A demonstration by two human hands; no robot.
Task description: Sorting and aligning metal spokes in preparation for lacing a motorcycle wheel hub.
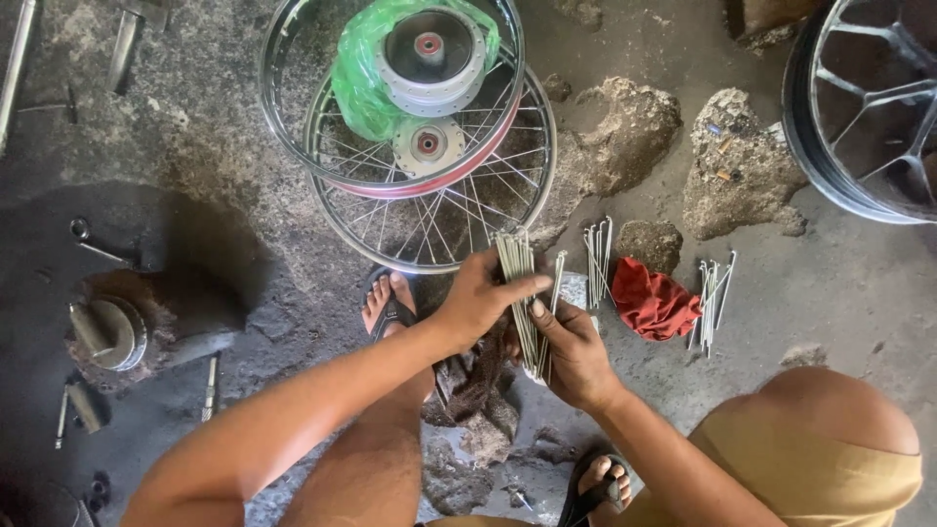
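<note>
My left hand (481,298) and my right hand (574,353) together grip a bundle of thin metal spokes (519,283), held upright over a dark rag (478,390) on the floor. The left hand wraps the bundle from the left. From below and to the right, the right hand's thumb presses on the spokes. Just beyond lie a spoked wheel (439,185) and a bare rim (390,98) stacked on it, with a hub (429,54) part wrapped in green plastic (361,68).
Two more spoke bunches (597,256) (712,298) lie on the concrete beside a red cloth (652,301). A cast wheel (869,107) is at the top right. Lumps of dirt (625,132), a metal stand (107,332) and small tools (210,385) lie around. My sandalled feet (390,303) (597,483) are below.
</note>
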